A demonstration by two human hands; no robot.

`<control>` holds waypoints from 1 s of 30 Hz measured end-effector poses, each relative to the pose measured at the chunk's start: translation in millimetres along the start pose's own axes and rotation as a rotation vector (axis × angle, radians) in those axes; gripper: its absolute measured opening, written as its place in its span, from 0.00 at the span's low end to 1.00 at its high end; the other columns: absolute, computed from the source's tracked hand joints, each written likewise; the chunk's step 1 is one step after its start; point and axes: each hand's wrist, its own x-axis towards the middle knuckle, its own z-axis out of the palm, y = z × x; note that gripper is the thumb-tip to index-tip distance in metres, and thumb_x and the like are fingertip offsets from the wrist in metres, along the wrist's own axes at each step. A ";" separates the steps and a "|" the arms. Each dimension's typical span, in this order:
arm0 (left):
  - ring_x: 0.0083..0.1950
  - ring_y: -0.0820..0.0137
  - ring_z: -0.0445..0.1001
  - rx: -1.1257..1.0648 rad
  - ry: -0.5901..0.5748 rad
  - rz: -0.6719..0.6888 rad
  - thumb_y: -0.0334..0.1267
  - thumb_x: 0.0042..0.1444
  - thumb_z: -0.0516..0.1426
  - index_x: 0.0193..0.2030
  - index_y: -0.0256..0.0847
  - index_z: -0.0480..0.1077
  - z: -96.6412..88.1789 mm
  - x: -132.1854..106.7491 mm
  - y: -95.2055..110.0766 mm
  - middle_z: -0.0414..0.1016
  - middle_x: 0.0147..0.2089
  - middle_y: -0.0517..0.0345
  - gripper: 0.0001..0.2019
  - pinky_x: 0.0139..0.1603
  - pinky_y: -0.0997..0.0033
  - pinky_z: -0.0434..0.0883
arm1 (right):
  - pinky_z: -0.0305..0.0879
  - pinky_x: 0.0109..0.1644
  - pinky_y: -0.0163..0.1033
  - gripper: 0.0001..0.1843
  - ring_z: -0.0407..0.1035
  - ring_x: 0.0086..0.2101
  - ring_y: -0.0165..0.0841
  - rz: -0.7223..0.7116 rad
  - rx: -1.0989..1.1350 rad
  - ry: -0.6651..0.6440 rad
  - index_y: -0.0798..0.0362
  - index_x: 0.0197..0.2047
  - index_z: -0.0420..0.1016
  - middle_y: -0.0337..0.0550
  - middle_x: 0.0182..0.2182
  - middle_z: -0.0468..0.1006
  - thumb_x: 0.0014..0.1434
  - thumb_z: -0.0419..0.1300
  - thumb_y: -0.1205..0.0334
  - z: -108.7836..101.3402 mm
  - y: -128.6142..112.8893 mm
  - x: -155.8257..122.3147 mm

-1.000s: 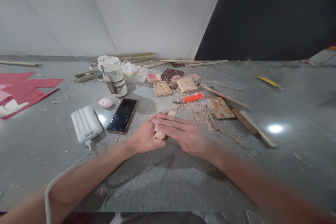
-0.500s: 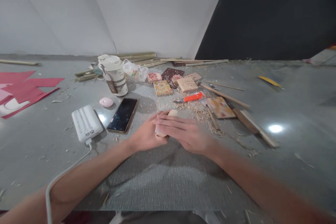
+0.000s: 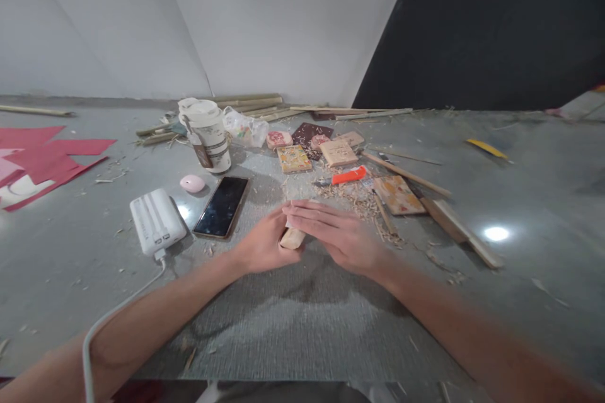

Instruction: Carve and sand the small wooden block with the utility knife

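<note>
My left hand point(image 3: 267, 240) is wrapped round a small pale wooden block point(image 3: 293, 238), whose near end sticks out between the two hands. My right hand point(image 3: 338, 236) lies across the top of the block with its fingers pressed together. Under those fingertips shows the edge of a small whitish sheet point(image 3: 288, 224), which looks like sandpaper; most of it is hidden. Beyond the hands an orange utility knife point(image 3: 348, 175) lies among wood shavings point(image 3: 366, 204), near carved wooden pieces point(image 3: 338, 153) and a patterned square tile point(image 3: 293, 158).
To the left are a phone point(image 3: 221, 206), a white power bank point(image 3: 158, 221) with a cable, a pink egg-shaped case point(image 3: 191, 184) and a paper cup point(image 3: 208, 138). Red paper point(image 3: 42, 154) lies far left. Wooden strips point(image 3: 460, 233) and a yellow tool point(image 3: 486, 148) are on the right.
My right hand and the whitish sheet have slid away from me along the block, uncovering its near end and covering its far end. My left hand keeps its grip.
</note>
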 end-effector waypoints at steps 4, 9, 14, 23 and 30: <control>0.56 0.52 0.80 -0.031 0.047 -0.014 0.34 0.52 0.63 0.49 0.42 0.71 0.6 3.4 -1.6 0.80 0.55 0.49 0.16 0.59 0.51 0.80 | 0.70 0.79 0.56 0.42 0.65 0.76 0.37 0.020 -0.016 -0.009 0.40 0.84 0.58 0.45 0.75 0.73 0.75 0.50 0.82 -6.7 13.3 -5.1; 0.54 0.53 0.80 -0.018 0.037 0.020 0.34 0.51 0.65 0.49 0.41 0.71 -0.3 1.8 -3.9 0.80 0.54 0.49 0.17 0.58 0.51 0.80 | 0.68 0.80 0.57 0.41 0.64 0.76 0.38 0.047 -0.046 -0.010 0.41 0.84 0.58 0.44 0.75 0.74 0.75 0.49 0.81 -4.2 6.3 -3.5; 0.67 0.48 0.77 0.033 0.000 0.076 0.32 0.51 0.62 0.45 0.43 0.72 0.7 -1.4 -1.5 0.82 0.57 0.49 0.13 0.72 0.45 0.74 | 0.70 0.79 0.58 0.37 0.68 0.74 0.40 -0.014 -0.021 0.021 0.46 0.83 0.59 0.50 0.72 0.77 0.77 0.52 0.78 2.2 -8.4 2.4; 0.61 0.49 0.79 -0.031 0.019 -0.004 0.35 0.52 0.61 0.44 0.42 0.72 0.4 1.8 3.2 0.82 0.52 0.50 0.12 0.66 0.45 0.77 | 0.68 0.80 0.58 0.38 0.66 0.75 0.38 0.028 0.076 -0.006 0.41 0.83 0.60 0.45 0.75 0.74 0.78 0.52 0.78 -2.2 3.6 -2.3; 0.59 0.50 0.80 -0.033 0.004 -0.022 0.37 0.53 0.62 0.49 0.41 0.73 -1.2 3.0 4.2 0.82 0.55 0.48 0.15 0.64 0.47 0.77 | 0.68 0.80 0.59 0.39 0.65 0.75 0.39 0.027 0.083 -0.019 0.39 0.83 0.60 0.42 0.76 0.72 0.77 0.50 0.78 -2.9 9.1 -3.5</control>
